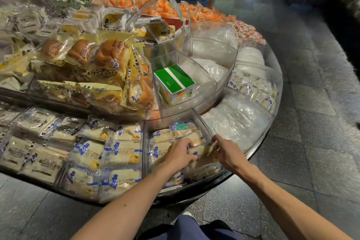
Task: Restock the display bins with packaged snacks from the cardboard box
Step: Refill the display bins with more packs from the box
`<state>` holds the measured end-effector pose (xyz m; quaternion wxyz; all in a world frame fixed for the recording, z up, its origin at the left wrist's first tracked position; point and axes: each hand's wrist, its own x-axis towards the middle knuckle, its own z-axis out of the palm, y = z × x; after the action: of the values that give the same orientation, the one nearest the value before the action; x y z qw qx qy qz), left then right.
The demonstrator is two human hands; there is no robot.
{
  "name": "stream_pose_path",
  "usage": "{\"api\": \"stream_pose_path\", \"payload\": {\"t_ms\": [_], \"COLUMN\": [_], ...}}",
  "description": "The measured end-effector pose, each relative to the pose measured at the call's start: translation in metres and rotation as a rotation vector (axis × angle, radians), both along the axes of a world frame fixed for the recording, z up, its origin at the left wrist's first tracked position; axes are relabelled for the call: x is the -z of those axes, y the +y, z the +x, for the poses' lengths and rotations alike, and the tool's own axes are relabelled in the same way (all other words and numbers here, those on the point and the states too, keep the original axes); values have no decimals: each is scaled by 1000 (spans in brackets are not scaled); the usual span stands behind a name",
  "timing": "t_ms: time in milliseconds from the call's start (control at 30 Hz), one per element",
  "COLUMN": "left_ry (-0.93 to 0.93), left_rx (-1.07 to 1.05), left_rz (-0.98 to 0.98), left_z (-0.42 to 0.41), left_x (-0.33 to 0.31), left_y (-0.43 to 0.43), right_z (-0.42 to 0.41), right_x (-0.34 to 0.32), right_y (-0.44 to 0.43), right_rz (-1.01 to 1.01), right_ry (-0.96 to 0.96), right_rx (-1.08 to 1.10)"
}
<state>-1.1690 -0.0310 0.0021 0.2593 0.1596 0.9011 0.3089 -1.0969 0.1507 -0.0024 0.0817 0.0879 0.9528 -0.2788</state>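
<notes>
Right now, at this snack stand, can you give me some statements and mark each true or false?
1. Both hands reach into one bin. True: left hand and right hand are in the same bin.
2. The hands are empty. False: both grip a packet.
3. The buns lie left of the green box. True.
4. The green box lies on the floor. False: it sits in a clear upper compartment.
5. The orange snacks are nearest the person. False: they lie on the far side.
</notes>
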Motion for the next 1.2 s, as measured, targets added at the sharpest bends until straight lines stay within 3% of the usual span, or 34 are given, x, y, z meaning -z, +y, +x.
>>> {"api": "stream_pose_path", "payload": {"t_ms": [67,200,267,500,600,700,867,967,1067,1200], "left_ry": [89,256,311,398,326,258,296,377,391,277], "left_rx": [59,168,214,301,268,80,-395,-775,-1118,-1626], "left_rz": [-81,-235,-292,-367,-244,-53,14,-62,-272,-359], "left_z": [3,4,4,3,3,8,50,112,221,410], "left_x": [8,20,23,32,21,-6,-83,-139,-177,-187], "left_y": [2,5,6,4,-12,-41,-133,-218,-286,-269], "right_z": [-3,-7,-7,4,1,-15,-26,-9,32,143], "right_x": [3,10,18,34,32,5,-64,-102,-124,-120], "right_y": [-7,-15,-11,-6,-10,-31,-124,-211,-301,-379], "right_rz": [99,515,604,653,616,518,151,19,-142,-306], "right_ry": [13,152,198,169,131,98,214,206,216,96], "right_rx": [-47,-239,-252,-293,-251,-284,-529,-857,-1232,-1718]}}
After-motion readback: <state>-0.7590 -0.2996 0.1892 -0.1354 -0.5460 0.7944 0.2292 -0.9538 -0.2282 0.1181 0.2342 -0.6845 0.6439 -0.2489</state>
